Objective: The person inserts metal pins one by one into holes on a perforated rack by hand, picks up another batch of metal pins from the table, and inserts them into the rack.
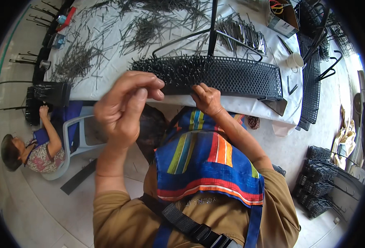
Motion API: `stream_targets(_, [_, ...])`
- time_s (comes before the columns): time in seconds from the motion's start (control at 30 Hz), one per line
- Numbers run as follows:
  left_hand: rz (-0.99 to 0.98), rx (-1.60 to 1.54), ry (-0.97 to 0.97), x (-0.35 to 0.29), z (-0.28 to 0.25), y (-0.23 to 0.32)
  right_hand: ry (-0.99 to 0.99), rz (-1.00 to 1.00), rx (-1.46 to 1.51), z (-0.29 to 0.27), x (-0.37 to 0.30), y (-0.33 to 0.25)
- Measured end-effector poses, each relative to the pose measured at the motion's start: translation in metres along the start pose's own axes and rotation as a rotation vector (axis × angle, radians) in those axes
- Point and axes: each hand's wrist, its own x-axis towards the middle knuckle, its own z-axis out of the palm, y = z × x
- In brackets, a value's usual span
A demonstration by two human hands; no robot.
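A long black perforated metal panel (244, 76) lies along the table's near edge. Its left half is thick with short black wire pieces (170, 68) standing in the holes, while the right half shows bare holes. My right hand (207, 99) is at the panel's near side, around its middle, with fingers pinched together; whatever is in them is hidden. Raised in front of the panel's left end, my left hand (122, 105) has curled fingers and the thumb close to them. No object shows clearly in it. A black bent-wire frame (212, 31) rises behind the panel.
Loose black wire pieces (145, 31) lie in heaps on the white-covered table (112, 62). A white mug (294, 60) and a cardboard box (282, 22) stand at right. Another person (46, 149) sits at left on a chair (77, 136). Black racks (315, 182) are stacked on the floor.
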Motion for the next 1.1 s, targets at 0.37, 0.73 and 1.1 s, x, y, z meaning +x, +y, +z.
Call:
stream_targets(0.37, [0.464,0.435,-0.37,0.022,0.011,0.046,-0.79,0.532,0.071,0.017,0.0,0.007])
stream_targets(0.73, [0.501,0.464,-0.167,0.022,0.016,0.014,-0.739,0.348,0.052,0.026,-0.009,0.008])
stream_targets(1.1, [0.835,0.485,-0.111,0.111,0.018,-0.006,-0.364,0.114,0.007,0.021,-0.034,0.005])
